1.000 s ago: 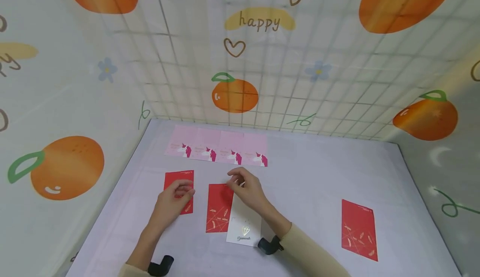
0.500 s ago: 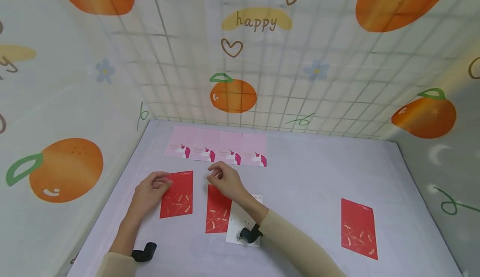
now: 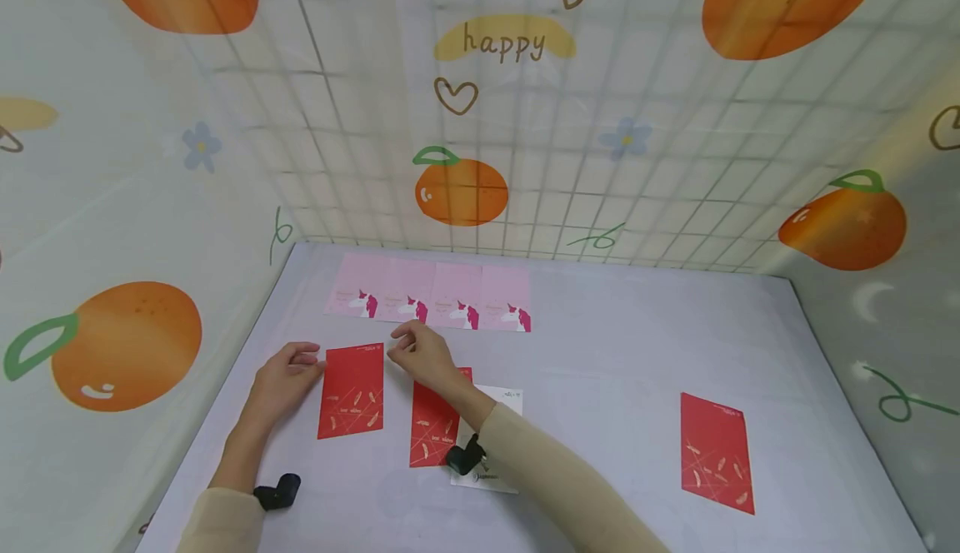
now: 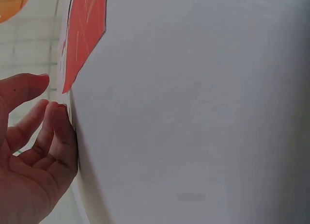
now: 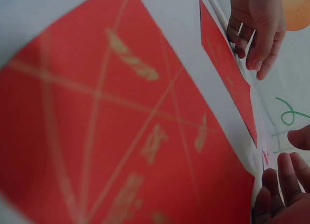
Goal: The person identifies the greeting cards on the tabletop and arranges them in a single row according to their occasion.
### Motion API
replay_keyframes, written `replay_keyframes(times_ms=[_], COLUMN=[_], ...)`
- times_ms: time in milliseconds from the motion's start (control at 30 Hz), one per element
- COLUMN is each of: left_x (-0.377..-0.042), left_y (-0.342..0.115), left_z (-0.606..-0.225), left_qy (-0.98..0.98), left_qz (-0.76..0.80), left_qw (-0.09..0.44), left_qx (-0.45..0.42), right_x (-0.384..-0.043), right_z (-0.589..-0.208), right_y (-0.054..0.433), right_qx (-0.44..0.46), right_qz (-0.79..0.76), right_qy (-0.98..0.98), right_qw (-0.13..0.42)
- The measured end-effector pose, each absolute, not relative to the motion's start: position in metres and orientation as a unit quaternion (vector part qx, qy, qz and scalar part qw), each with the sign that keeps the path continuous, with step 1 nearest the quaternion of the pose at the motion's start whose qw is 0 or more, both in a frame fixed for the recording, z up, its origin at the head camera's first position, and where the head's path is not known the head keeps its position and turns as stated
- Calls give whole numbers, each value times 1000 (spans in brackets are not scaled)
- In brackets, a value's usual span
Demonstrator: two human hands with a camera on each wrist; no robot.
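In the head view a red card (image 3: 351, 391) with gold marks lies flat at the left of the table. My left hand (image 3: 285, 382) is beside its left edge, fingers loosely bent; whether the thumb touches the card I cannot tell. The left wrist view shows nothing between that thumb and the fingers (image 4: 60, 132). My right hand (image 3: 426, 357) is above the table by the card's upper right corner, its thumb apart from the fingers in the right wrist view. Under the right forearm lie a second red card (image 3: 433, 428) and a white card (image 3: 510, 401), partly hidden and overlapping.
Several pink unicorn cards (image 3: 457, 295) lie side by side in a row at the back left. Another red card (image 3: 716, 453) is on the right of the white table (image 3: 600, 353). A printed curtain (image 3: 525, 137) with oranges closes off the back and sides.
My left hand has drawn left off the red card, leaving it uncovered. My right hand has moved left, from over the white card to the left red card's upper right corner.
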State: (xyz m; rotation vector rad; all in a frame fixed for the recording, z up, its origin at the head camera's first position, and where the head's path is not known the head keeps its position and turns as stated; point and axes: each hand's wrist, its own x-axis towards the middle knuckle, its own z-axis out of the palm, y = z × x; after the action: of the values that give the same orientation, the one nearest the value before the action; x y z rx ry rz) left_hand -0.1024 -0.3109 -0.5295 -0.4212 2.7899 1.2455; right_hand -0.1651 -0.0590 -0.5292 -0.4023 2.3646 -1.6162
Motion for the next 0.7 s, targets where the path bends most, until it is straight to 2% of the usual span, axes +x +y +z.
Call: replay_keyframes(times_ms=[233, 367, 700], left_x=[-108, -111, -111], left_y=[-310, -310, -304], left_z=[-529, -528, -529], left_qy=[913, 921, 931], left_qz=[384, 368, 343], left_qw=[69, 83, 75], left_qx=[-119, -102, -104], right_x=[-170, -170, -169], right_z=[-530, -534, -542], right_y=[-72, -75, -79], right_qx=[-126, -129, -155], right_qz=[-531, -489, -416], right_qy=[825, 852, 889], right_qw=[145, 136, 112])
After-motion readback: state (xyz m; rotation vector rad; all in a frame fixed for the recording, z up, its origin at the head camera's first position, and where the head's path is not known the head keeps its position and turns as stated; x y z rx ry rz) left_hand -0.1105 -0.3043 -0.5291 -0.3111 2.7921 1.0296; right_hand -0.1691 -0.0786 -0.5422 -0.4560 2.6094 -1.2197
